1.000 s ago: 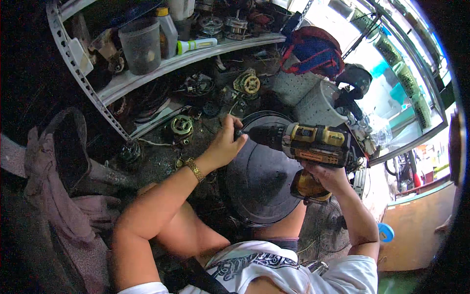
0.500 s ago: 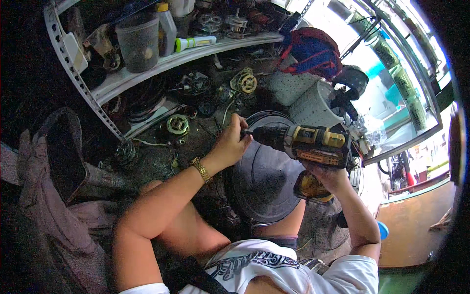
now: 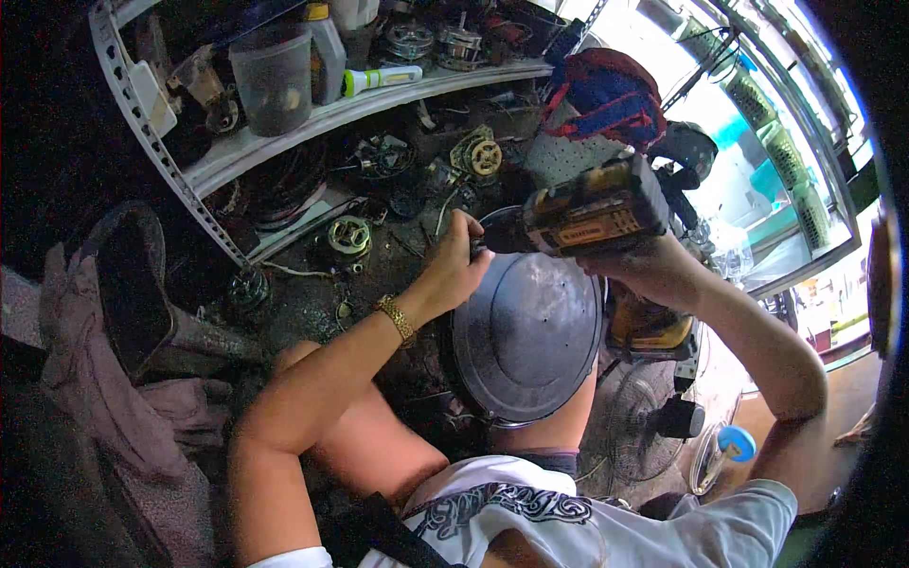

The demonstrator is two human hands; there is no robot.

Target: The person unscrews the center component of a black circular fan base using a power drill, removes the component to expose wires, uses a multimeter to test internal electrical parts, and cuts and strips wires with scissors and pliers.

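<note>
The right hand (image 3: 653, 270) is clamped on the handle of a yellow-and-black drill (image 3: 592, 213), held level. The left hand (image 3: 454, 265) pinches shut on the drill's dark nose, just over the rim of a round grey metal pan (image 3: 525, 331) (resting between the knees). Behind stands a cluttered shelf (image 3: 312, 123); a small fan (image 3: 639, 426) lies lower right.

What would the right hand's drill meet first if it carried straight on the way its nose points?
The left hand: the drill in the right hand points left at its fingers, apparently at the round metal cover's rim. Depth is unclear.
</note>
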